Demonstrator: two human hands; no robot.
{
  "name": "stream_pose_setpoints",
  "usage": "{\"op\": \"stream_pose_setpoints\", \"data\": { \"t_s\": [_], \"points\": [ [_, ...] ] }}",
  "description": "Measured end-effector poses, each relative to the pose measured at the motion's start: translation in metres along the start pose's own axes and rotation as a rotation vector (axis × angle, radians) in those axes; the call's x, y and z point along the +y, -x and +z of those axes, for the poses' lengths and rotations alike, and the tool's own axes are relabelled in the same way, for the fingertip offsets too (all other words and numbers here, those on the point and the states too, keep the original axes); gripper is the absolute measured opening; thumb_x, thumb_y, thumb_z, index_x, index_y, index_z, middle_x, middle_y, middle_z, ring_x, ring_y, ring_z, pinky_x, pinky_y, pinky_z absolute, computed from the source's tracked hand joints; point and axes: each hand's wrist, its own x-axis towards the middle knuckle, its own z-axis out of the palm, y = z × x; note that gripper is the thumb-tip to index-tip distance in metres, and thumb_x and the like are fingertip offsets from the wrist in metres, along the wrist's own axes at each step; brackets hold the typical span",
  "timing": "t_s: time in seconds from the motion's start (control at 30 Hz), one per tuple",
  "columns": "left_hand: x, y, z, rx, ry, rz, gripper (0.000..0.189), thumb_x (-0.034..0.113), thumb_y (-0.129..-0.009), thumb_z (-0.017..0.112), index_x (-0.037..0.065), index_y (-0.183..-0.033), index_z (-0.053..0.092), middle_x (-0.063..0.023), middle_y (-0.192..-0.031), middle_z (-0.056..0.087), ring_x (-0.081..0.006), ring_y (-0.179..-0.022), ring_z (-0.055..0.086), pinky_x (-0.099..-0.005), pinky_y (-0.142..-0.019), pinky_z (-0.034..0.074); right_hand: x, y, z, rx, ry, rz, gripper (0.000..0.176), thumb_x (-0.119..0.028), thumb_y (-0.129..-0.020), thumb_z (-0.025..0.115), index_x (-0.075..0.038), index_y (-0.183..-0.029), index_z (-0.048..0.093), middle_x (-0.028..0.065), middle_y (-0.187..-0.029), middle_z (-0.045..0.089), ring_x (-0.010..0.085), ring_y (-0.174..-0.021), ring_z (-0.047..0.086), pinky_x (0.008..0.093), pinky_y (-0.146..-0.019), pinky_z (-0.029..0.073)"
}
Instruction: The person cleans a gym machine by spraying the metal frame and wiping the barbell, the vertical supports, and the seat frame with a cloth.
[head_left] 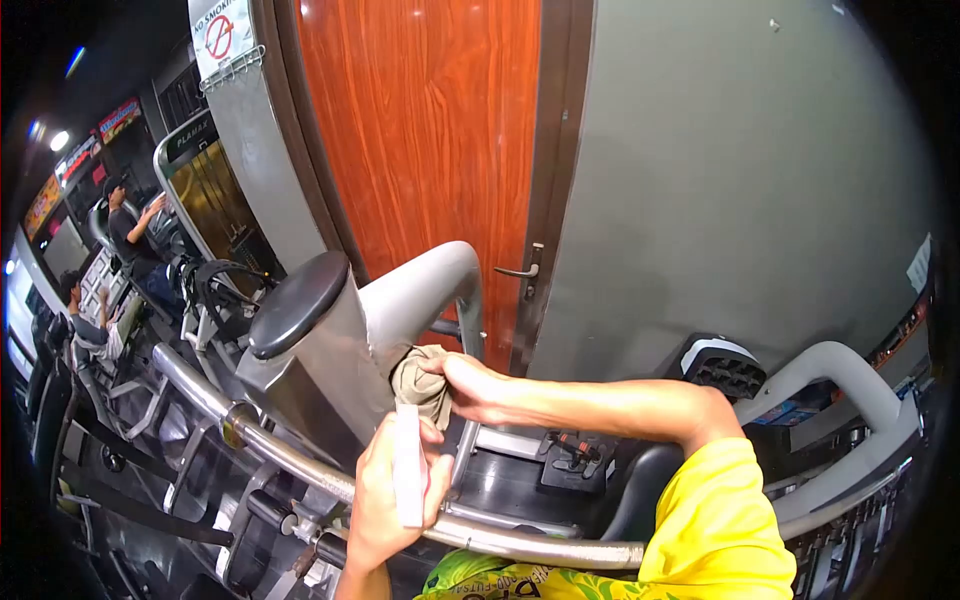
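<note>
a yellow shirt point(715, 530) fills the bottom right corner, nearest the lens. just ahead of it the left hand point(375, 510) is wrapped around a small white bottle point(408, 470), held upright in front of the chest, top end toward the machine. whether it has a spray head i cannot tell. the right hand point(478, 385) reaches across from the right, grasping a bunched tan cloth point(418, 385) and pressing it against the inner curve of the grey arm point(420, 290) of a gym machine.

this looks like the wiping step of a clean-down: the cloth is on the metal and the bottle is close by. a next move would call for steady pressure along the curved tube, with the bottle kept clear of the wiping hand.

the grey arm is smooth painted metal. a round black pad point(297, 303) sits on a post just left of it, and a chrome bar point(300, 460) runs below both hands. behind stand a wooden door point(420, 130) with a lever handle point(520, 270) and a plain grey wall point(730, 180). a no-smoking sign point(222, 35) hangs top left. far left, two other people point(130, 235) sit at machines, well apart from this one.
</note>
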Motion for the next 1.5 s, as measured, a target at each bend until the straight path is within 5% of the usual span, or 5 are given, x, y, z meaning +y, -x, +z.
{"op": "stream_pose_setpoints", "data": {
  "t_s": [0.67, 0.77, 0.97, 1.1, 1.5],
  "points": [
    [0.045, 0.069, -0.079, 0.202, 0.622, 0.183, 0.054, 0.025, -0.087, 0.065, -0.002, -0.124, 0.036, -0.0196, -0.104, 0.055, -0.0147, -0.053, 0.054, -0.0286, -0.057, 0.047, -0.021, 0.056, 0.121, 0.114, 0.511, -1.049, 0.059, 0.008, -0.089, 0.038, -0.007, -0.146, 0.028, 0.0124, -0.147, 0.035, 0.0204, -0.136, 0.033, 0.0294, -0.112, 0.024],
    [0.033, 0.105, -0.104, 0.181, 0.650, 0.094, 0.052, 0.023, -0.088, 0.063, -0.003, -0.124, 0.035, -0.0202, -0.106, 0.054, -0.0142, -0.052, 0.053, -0.0287, -0.057, 0.047, 0.008, 0.037, 0.134, 0.522, 0.884, -1.250, 0.060, 0.006, -0.090, 0.040, -0.009, -0.146, 0.027, 0.0135, -0.143, 0.042, 0.0197, -0.133, 0.038, 0.0263, -0.107, 0.027],
    [0.013, 0.158, -0.129, 0.134, 0.721, -0.121, 0.043, -0.003, -0.082, 0.065, 0.000, -0.119, 0.042, -0.0212, -0.118, 0.050, -0.0139, -0.061, 0.058, -0.0281, -0.060, 0.050, 0.033, 0.068, 0.134, 0.604, 1.100, -0.851, 0.055, -0.006, -0.092, 0.048, -0.011, -0.145, 0.032, 0.0082, -0.114, 0.061, 0.0115, -0.097, 0.054, 0.0259, -0.093, 0.040],
    [0.006, 0.181, -0.130, 0.078, 0.644, -0.090, 0.054, -0.008, -0.076, 0.069, -0.001, -0.120, 0.038, -0.0183, -0.120, 0.046, -0.0138, -0.063, 0.060, -0.0267, -0.060, 0.050, 0.035, 0.100, 0.136, 0.298, 0.652, -0.476, 0.044, -0.008, -0.091, 0.047, -0.004, -0.134, 0.046, 0.0126, -0.120, 0.061, 0.0191, -0.111, 0.055, 0.0317, -0.095, 0.041],
    [-0.029, 0.235, -0.084, 0.058, 0.704, -0.097, 0.031, -0.010, -0.083, 0.055, -0.005, -0.112, 0.046, -0.0163, -0.101, 0.059, -0.0153, -0.065, 0.062, -0.0281, -0.062, 0.052, 0.246, 0.129, 0.106, 0.418, -0.505, -0.675, 0.041, -0.015, -0.087, 0.053, -0.009, -0.127, 0.049, 0.0069, -0.124, 0.056, 0.0219, -0.115, 0.054, 0.0403, -0.100, 0.042]
  ]
}}
